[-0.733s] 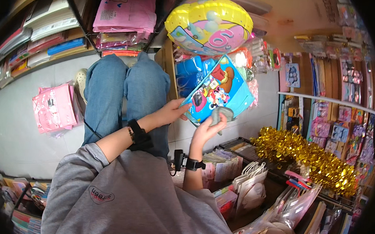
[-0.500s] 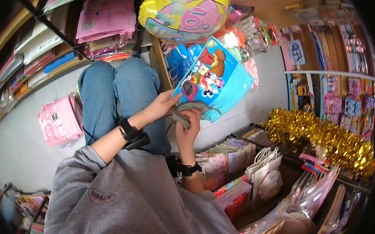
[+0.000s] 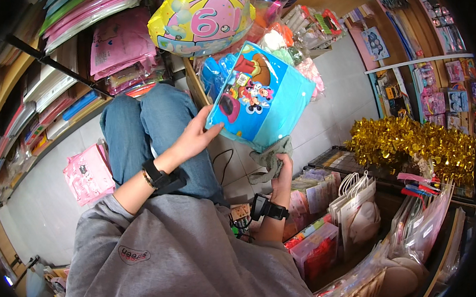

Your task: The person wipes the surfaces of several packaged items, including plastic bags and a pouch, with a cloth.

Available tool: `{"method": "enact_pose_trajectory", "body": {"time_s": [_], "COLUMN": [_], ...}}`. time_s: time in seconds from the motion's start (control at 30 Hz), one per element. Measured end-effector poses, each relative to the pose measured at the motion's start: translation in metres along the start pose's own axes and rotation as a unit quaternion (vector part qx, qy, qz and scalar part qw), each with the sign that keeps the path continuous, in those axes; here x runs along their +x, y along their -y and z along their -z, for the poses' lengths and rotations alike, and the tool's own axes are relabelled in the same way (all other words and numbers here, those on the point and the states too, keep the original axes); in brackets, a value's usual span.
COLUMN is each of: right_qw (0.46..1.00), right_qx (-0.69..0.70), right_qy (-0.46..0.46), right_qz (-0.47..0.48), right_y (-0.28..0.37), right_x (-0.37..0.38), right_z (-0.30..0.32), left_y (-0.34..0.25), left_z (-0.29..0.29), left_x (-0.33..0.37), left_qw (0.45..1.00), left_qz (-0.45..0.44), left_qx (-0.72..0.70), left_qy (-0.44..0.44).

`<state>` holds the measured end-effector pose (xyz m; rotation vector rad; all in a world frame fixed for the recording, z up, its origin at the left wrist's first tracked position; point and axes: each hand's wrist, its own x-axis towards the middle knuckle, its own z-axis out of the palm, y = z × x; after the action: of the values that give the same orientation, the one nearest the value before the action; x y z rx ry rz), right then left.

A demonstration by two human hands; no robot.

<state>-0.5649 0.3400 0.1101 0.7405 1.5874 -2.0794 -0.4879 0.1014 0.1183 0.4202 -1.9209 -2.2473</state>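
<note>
A flat, blue, plastic-wrapped package (image 3: 277, 104) with cartoon figures printed on it is held up in front of my knees. My left hand (image 3: 194, 136) pinches its lower left corner, with the thumb on the printed face. In my right hand (image 3: 284, 167) is a crumpled grey-green cloth (image 3: 266, 160), bunched in the fingers. The cloth lies against the lower right edge of the package, and part of it hangs below. Some right-hand fingers are hidden behind the cloth.
A yellow foil balloon (image 3: 200, 21) stands beyond my knees, near wrapped goods. Shelves of packets (image 3: 121, 49) are on the left. A pink package (image 3: 88, 174) lies on the floor. White paper bags (image 3: 350, 206) and gold tinsel (image 3: 409, 146) are at right.
My right hand and the cloth have moved right and slightly down, along the package's lower edge to its right corner. The package has shifted a little left, and more of its face shows.
</note>
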Motion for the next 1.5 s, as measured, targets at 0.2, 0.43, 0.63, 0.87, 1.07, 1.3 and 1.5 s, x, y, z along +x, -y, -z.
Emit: {"method": "enact_pose_trajectory", "body": {"time_s": [0.2, 0.43, 0.63, 0.87, 1.07, 1.3, 1.5], "right_qw": [0.997, 0.952, 0.853, 0.81, 0.709, 0.722, 0.784], "right_qx": [0.008, -0.236, -0.225, -0.301, -0.43, -0.48, -0.44], "right_qy": [0.002, 0.121, -0.089, -0.058, 0.008, 0.085, 0.27], "right_qz": [0.072, 0.152, 0.463, 0.499, 0.559, 0.491, 0.345], "right_y": [-0.002, 0.005, 0.052, 0.065, 0.003, -0.024, -0.005], "right_x": [-0.026, -0.034, 0.003, 0.031, 0.005, -0.049, -0.057], "right_z": [-0.023, -0.047, -0.035, -0.084, -0.095, -0.077, -0.055], "left_y": [-0.036, -0.033, -0.002, 0.031, 0.045, 0.05, 0.051], "left_z": [0.026, 0.052, 0.036, -0.015, -0.026, -0.026, -0.022], "left_x": [0.053, 0.047, 0.005, 0.003, 0.005, 0.003, 0.006], "left_qw": [0.998, 0.989, 0.983, 0.927, 0.919, 0.895, 0.923], "left_qz": [0.011, 0.071, 0.107, 0.203, 0.224, 0.211, 0.239], "left_qx": [0.035, -0.09, -0.133, -0.082, -0.183, -0.305, -0.199], "left_qy": [0.057, -0.093, 0.063, 0.304, 0.267, 0.248, 0.227]}}
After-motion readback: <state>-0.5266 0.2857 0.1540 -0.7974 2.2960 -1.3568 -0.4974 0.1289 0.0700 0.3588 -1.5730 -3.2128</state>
